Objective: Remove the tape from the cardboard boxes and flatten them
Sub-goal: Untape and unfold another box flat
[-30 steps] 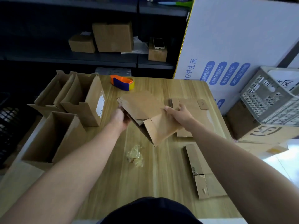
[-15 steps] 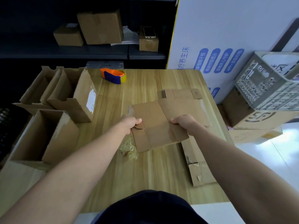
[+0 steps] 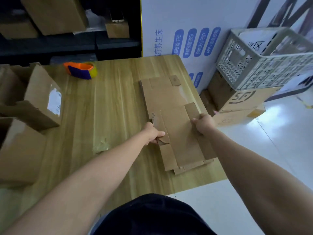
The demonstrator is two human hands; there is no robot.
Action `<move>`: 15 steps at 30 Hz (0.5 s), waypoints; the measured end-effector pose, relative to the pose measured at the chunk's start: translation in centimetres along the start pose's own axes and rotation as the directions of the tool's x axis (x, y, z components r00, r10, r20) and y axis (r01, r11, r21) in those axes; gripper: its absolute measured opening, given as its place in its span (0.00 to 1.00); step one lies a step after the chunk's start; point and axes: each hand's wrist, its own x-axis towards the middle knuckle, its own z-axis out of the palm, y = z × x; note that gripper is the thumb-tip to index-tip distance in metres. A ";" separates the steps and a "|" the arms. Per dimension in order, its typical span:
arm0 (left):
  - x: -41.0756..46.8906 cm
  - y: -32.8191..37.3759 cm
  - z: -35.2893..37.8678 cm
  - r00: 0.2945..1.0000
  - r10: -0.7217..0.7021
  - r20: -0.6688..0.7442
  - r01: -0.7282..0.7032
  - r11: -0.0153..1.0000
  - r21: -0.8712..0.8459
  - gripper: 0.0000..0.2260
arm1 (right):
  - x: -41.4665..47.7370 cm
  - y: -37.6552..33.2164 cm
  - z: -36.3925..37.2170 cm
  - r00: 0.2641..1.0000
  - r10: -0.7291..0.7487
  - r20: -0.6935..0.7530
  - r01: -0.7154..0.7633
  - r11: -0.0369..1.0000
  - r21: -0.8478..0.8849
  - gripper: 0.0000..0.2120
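Head view. Flattened brown cardboard box (image 3: 177,133): lies on a cardboard stack at the right of the wooden worktop (image 3: 110,107). Left hand (image 3: 153,134) fingers pinch its left edge; right hand (image 3: 204,122) fingers grip its right edge. Open brown cartons (image 3: 39,92): cut off at left. White label (image 3: 54,101): print illegible.

Bare bench (image 3: 115,106) lies open through the middle, from 6 to 12 o'clock. Upright boxes (image 3: 42,99) wall off 9, a tape dispenser (image 3: 81,70) sits at 11, flat cardboard (image 3: 166,99) covers 3, and a tape wad (image 3: 101,146) lies at 7.
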 end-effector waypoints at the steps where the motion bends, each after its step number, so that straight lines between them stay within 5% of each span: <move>1: 0.1 -0.3 1.1 1.000 -0.009 0.000 0.009 1.000 0.019 0.15 | 0.2 0.9 -0.3 1.000 0.007 0.006 -0.007 1.000 -0.023 0.21; 8: 1.8 -2.2 5.5 0.982 -0.028 -0.185 0.081 0.955 0.287 0.15 | 1.8 4.6 0.1 0.987 -0.028 0.159 0.057 0.983 -0.177 0.25; 15: 3.9 -2.8 6.2 0.953 0.044 -0.299 0.142 0.809 0.571 0.29 | 3.7 5.4 1.8 0.967 -0.015 0.256 0.090 0.954 -0.287 0.34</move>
